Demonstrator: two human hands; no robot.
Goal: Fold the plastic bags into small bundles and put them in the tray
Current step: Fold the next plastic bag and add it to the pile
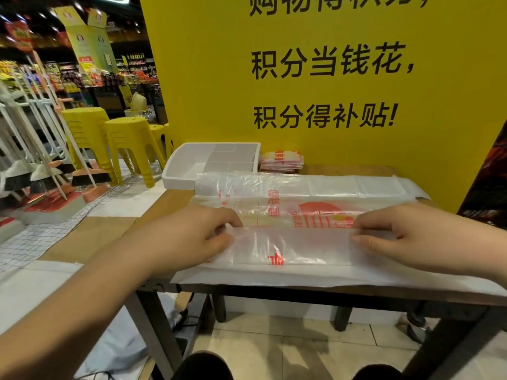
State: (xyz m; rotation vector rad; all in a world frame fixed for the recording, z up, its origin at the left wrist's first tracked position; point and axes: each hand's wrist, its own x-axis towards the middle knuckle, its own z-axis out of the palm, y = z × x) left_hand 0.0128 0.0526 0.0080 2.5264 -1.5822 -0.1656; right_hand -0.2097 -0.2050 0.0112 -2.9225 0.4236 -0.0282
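Between our left hand (189, 237) and right hand (406, 237) the plastic bag (290, 246) lies flat on the surface (168, 205), long axis running from 1 hand to the other. Both pinch its near flap; the tray (177, 180) sits beyond the left hand, the nearer 1.

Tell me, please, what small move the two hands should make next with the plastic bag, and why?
Probably fold the near flap away over the printed middle strip and press it flat. The left hand and right hand each pinch the flap's raised edge, the plastic bag lies as a long strip across the table, and no bundle shows in the tray.
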